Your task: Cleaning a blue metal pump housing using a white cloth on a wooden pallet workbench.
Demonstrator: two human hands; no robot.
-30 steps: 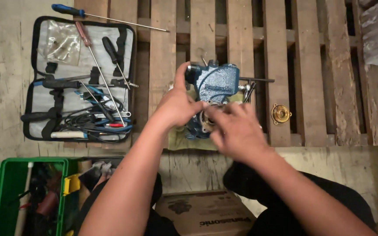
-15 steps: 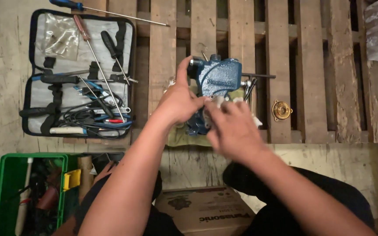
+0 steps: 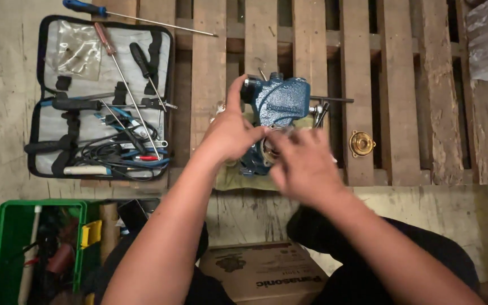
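Observation:
A blue cast-metal pump body (image 3: 278, 101) rests on a yellowish cloth (image 3: 235, 176) on a wooden pallet (image 3: 210, 68). My left hand (image 3: 230, 133) grips the pump's left side, thumb raised along its upper edge. My right hand (image 3: 303, 166) is blurred and covers the round opening at the pump's front, fingertips pressed on a part there; what it holds is hidden. A round brass fitting (image 3: 362, 143) lies on the slats to the right of my right hand.
An open tool pouch (image 3: 49, 39) with screwdrivers, pliers and cables lies at the left. A long blue-handled screwdriver (image 3: 86, 8) sits above it. A green toolbox (image 3: 7, 226) stands at lower left, a cardboard box (image 3: 266, 277) between my knees.
My right hand has kept moving over the pump's front opening, shifting slightly down and right. The left hand stays on the pump body. The view shifted a little.

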